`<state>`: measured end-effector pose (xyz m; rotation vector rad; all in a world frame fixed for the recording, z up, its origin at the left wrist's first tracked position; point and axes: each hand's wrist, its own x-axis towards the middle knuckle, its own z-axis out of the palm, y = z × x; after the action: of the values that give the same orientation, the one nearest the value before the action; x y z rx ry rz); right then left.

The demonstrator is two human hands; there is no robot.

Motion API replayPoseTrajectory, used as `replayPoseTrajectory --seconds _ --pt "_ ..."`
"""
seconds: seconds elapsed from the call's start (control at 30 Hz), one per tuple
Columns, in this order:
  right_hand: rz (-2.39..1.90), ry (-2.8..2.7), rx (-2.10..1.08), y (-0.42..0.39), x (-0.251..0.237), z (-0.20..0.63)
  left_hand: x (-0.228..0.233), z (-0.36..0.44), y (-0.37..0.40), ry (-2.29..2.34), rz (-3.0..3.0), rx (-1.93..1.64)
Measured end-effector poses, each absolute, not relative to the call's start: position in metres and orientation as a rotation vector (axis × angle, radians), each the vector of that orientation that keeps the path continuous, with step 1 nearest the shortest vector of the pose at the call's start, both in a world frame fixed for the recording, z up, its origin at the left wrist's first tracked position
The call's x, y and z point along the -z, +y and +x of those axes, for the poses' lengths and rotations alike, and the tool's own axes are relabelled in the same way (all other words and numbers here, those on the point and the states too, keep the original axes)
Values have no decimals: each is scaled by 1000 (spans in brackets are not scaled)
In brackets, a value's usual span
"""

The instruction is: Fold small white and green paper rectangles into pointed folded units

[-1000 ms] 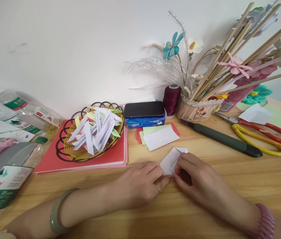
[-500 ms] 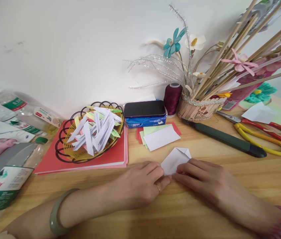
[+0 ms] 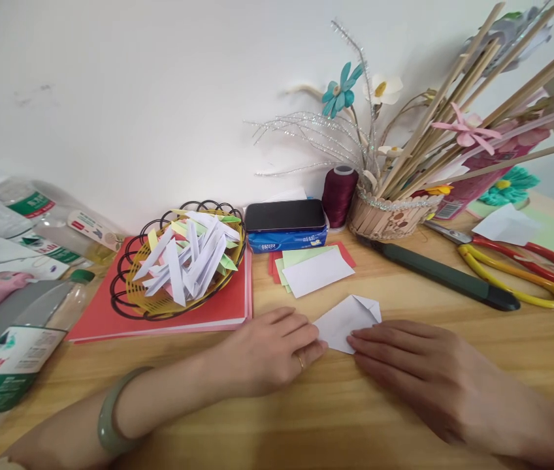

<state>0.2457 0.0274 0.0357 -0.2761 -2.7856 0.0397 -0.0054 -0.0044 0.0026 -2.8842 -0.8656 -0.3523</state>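
A small white folded paper [image 3: 347, 318] lies on the wooden table [image 3: 404, 431] in front of me. My left hand [image 3: 270, 349] rests beside its left corner, fingertips touching that edge. My right hand [image 3: 419, 365] lies flat with its fingertips pressing the paper's lower right edge. Just beyond the paper sits a small stack of white, green and red paper slips [image 3: 313, 267]. Further left, a wire basket [image 3: 179, 264] holds several folded white and coloured paper pieces.
Red sheets [image 3: 230, 303] lie under the basket. Behind are a phone on a blue tissue pack [image 3: 284, 225], a dark red thread spool [image 3: 338, 194] and a stick basket of craft flowers [image 3: 387, 219]. A dark utility knife [image 3: 446, 274] and scissors [image 3: 522, 271] lie right; plastic bottles [image 3: 10, 339] left.
My right hand has slid down and right, flattening its fingers along the paper's lower edge. The paper now lies flatter and shows more. My left hand has shifted slightly left.
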Motion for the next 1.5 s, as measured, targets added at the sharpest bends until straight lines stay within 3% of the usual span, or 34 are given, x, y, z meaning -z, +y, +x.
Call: replayPoseTrajectory --seconds 0.5,0.73,0.87,1.1,1.5 --pt "-444 -2647 -208 -9 -26 216 -13 -6 -9 -762 -2716 630" --pt "-1051 -2446 -299 6 -21 223 -11 -9 -2 -709 -2829 546" --pt "-1161 -2450 -361 9 -13 221 -11 -7 -3 -791 -2841 618" --pt "-1167 -2453 -312 11 -12 214 -12 -11 3 -639 -2848 540" --pt "-794 -2612 -200 9 -18 222 -13 -9 4 -644 -2793 492"
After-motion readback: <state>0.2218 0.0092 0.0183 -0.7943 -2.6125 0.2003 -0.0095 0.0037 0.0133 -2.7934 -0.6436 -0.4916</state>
